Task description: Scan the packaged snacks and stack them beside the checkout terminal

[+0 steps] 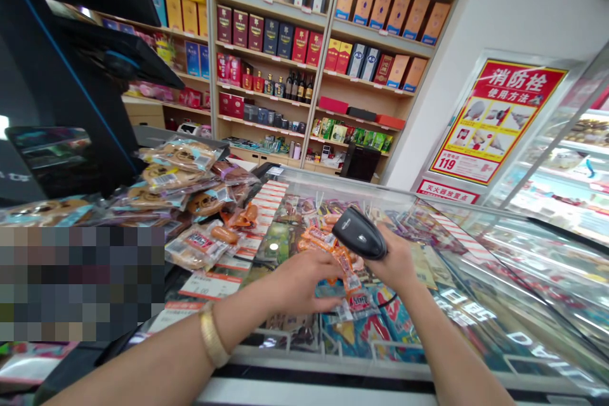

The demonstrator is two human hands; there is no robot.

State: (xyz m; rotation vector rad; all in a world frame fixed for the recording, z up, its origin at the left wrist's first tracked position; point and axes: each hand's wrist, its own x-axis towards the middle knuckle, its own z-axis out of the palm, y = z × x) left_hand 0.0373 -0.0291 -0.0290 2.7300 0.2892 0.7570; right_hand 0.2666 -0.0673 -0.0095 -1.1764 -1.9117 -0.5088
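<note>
My right hand (397, 260) is wrapped round the handle of a black barcode scanner (360, 235), its head tilted toward the left over the glass counter (295, 346). Below the scanner lie several small orange-wrapped snack packets (318, 238) in a loose heap. My left hand (307, 282), with a gold bracelet on its wrist, reaches in from the left beside them. Its thumb and fingers are apart around the near packets, and whether they touch is hard to tell. A red-labelled clear packet (360, 301) sits close to the fingertips.
At the left, a pile of bagged snacks (181, 171) rises beside a dark monitor stand (80, 76). A clear sausage packet (202, 246) rests near price labels (209, 285). Goods show beneath the glass. Boxed bottles fill the back shelves (266, 44); a red sign (497, 117) hangs right.
</note>
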